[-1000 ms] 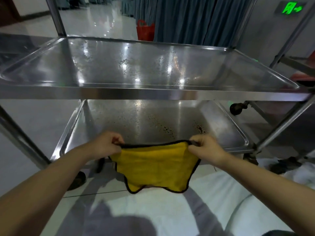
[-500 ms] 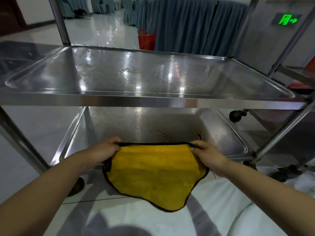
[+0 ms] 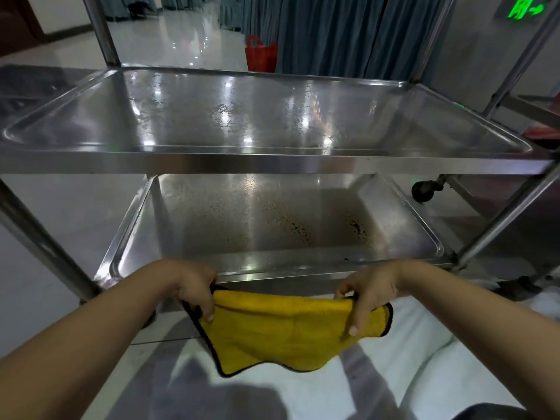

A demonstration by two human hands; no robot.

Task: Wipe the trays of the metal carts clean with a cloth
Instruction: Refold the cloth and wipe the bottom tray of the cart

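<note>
Person holds a yellow cloth (image 3: 291,331) stretched between both hands in front of a steel cart.

Left hand (image 3: 194,286) pinches the cloth's left top edge, grip clamped on it; right hand (image 3: 371,291) pinches the right top edge, thumb down the front, grip clamped too. Cloth has black trim, hangs folded, just in front of and below the lower tray (image 3: 272,268), not touching it. Lower tray shows dark brown specks mid-right. Upper tray (image 3: 272,160) above, wet-looking, shiny. Red bag (image 3: 261,54) on the floor beyond, by grey-blue curtains (image 3: 327,34). Green exit sign (image 3: 525,8) top right.
</note>
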